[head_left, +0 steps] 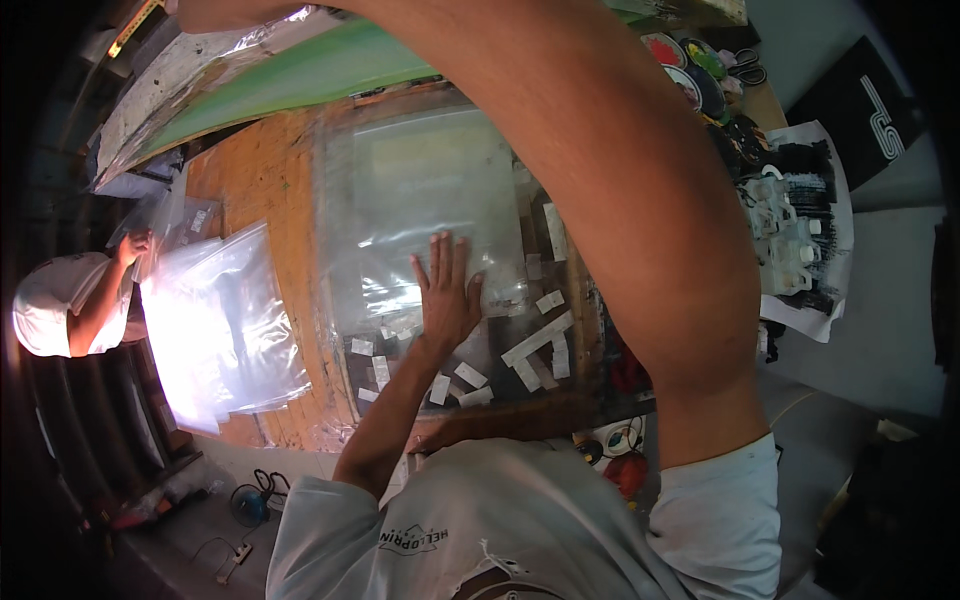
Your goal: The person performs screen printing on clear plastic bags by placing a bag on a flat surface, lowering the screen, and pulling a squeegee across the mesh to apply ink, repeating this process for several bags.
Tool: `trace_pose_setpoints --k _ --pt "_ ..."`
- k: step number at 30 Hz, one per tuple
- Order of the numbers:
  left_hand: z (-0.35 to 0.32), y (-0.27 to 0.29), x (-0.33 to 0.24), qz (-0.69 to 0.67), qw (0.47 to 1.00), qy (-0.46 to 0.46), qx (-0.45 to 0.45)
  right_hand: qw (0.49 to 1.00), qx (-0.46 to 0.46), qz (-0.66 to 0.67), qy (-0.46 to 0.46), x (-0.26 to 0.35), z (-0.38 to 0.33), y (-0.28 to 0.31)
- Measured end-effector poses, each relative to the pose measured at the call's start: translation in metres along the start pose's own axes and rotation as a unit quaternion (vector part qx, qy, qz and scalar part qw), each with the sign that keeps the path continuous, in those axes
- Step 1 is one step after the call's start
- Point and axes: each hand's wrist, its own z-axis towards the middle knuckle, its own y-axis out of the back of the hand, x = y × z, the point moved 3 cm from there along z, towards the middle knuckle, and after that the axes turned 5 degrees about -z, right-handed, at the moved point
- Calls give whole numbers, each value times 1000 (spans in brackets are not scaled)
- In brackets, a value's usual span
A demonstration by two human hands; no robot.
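Observation:
My left hand (448, 305) lies flat with its fingers spread on the lower part of a clear plastic bag (430, 170). The bag rests on a glassy panel (340, 215) with pale pieces of tape (470, 375) stuck around its near side. My right arm sweeps up across the view toward the far left. Only part of my right hand (215, 14) shows at the top edge, beside a tilted frame with a green sheet (290, 90); its fingers are mostly cut off, so its grip cannot be made out.
Left of the panel lies a stack of shiny clear bags (235, 320) on the orange wooden table (290, 190). A co-worker's hand (133, 246) holds plastic at the left. Ink tubs (690, 85), scissors (746, 68) and several white bottles (800, 250) stand on the right.

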Motion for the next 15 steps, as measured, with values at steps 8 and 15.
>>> trace_pose_setpoints --k 8,15 --pt "-57 -5 -9 12 1000 16 -16 1000 13 19 16 12 -6 2" --pt "-57 -7 -6 11 1000 -2 -15 999 36 11 10 14 -6 1"
